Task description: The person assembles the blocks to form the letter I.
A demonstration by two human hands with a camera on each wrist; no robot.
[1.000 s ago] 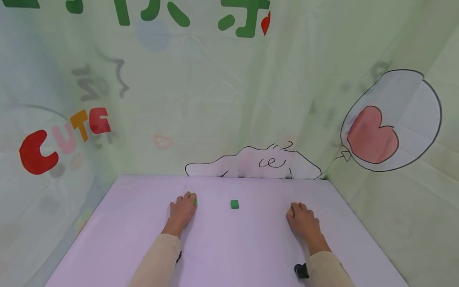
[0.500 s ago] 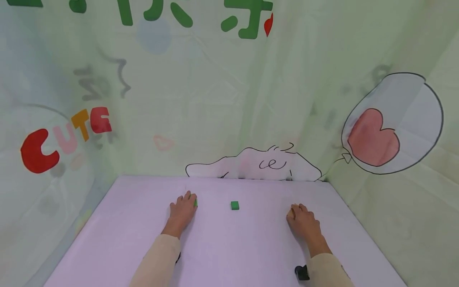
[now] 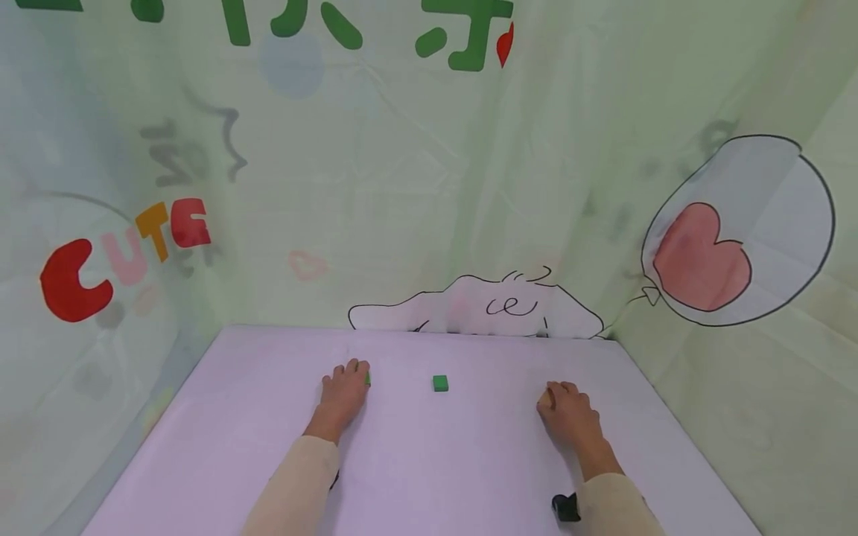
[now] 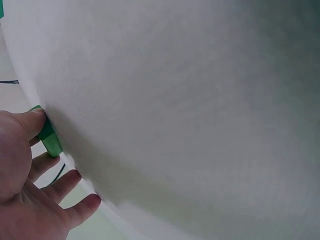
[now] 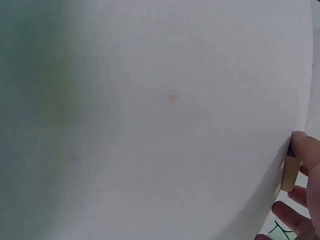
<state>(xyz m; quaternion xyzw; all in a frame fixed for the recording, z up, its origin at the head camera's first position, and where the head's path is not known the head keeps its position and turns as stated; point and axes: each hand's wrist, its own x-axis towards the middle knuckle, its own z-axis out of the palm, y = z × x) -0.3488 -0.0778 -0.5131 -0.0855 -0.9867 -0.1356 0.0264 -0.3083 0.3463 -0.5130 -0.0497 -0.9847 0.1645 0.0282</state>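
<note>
My left hand (image 3: 345,391) rests low over the far left part of the lilac tabletop. Its thumb and fingers pinch a small green block (image 4: 52,143), mostly covered by the fingers in the head view. Farther right, my right hand (image 3: 573,415) pinches a pale wooden block (image 5: 290,174) between thumb and fingertips, down at the table surface. Between the two hands lies a separate green block (image 3: 440,383), touched by neither. At the top left corner of the left wrist view, a sliver of green (image 4: 1,8) shows.
The lilac tabletop (image 3: 442,461) runs back to a printed curtain (image 3: 375,186), which also closes in the left and right sides. A black device (image 3: 566,508) sits at the right wrist, partly behind the sleeve.
Both hands stay practically in place with their blocks. The left fingers now cover slightly more of their green block. The head view has shifted a little.
</note>
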